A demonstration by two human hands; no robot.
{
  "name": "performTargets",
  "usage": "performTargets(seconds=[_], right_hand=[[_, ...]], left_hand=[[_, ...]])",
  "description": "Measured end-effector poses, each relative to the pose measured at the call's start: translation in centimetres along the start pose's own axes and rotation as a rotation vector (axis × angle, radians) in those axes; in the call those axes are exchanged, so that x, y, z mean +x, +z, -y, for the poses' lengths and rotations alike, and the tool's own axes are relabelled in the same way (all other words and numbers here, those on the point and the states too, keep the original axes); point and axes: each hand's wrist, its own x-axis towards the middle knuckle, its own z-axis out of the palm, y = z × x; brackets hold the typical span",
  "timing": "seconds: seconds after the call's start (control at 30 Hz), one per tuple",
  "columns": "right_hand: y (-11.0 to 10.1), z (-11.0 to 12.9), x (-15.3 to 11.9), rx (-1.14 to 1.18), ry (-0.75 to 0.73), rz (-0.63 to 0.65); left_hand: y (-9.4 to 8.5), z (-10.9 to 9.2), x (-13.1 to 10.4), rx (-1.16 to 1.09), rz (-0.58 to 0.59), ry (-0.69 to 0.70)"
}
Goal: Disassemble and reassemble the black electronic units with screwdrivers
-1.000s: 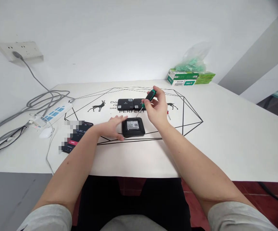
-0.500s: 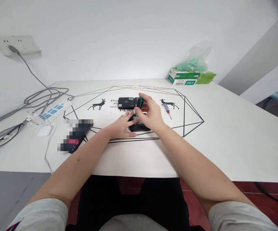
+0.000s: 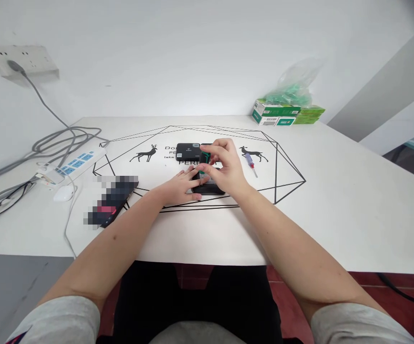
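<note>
A green and black screwdriver [image 3: 204, 156] stands nearly upright in my right hand [image 3: 227, 165], its handle pinched between thumb and fingers. Its tip points down at a black device casing [image 3: 212, 188] lying on the table; the exact contact is hidden by my fingers. My left hand [image 3: 180, 188] lies with fingers spread at the casing's left side, the index finger reaching over it beside the screwdriver. Just beyond is a flat black square cover [image 3: 188, 151] with a small label, and another dark part beside it is mostly behind my right hand.
A second screwdriver [image 3: 251, 164] with a translucent purple handle lies right of my hands. At left are a phone [image 3: 115, 200], a power strip [image 3: 76, 167], a white earbud case [image 3: 63, 193] and coiled cables. Green-and-white boxes [image 3: 276, 112] under a plastic bag stand at the back right.
The screwdriver has turned from a slant to nearly upright, and my right fingers have shifted around its handle. My left hand stays in about the same place.
</note>
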Motion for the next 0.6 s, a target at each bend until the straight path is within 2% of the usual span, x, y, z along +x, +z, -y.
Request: performTargets(seconds=[0.13, 0.3, 0.47, 0.6], right_hand=[[0.0, 0.3, 0.1, 0.059, 0.061, -0.065], [0.3, 0.6, -0.3, 0.184, 0.086, 0.019], [0.7, -0.1, -0.6, 0.045, -0.01, -0.01], [1.0, -0.4, -0.6, -0.084, 0.053, -0.03]], left_hand=[[-0.3, -0.2, -0.2, -0.008, 0.06, -0.01], [-0.4, -0.6, -0.1, -0.003, 0.085, -0.049], [-0.5, -0.8, 0.0, 0.001, 0.07, -0.054], [-0.4, -0.6, 0.0, 0.001, 0.047, -0.001]])
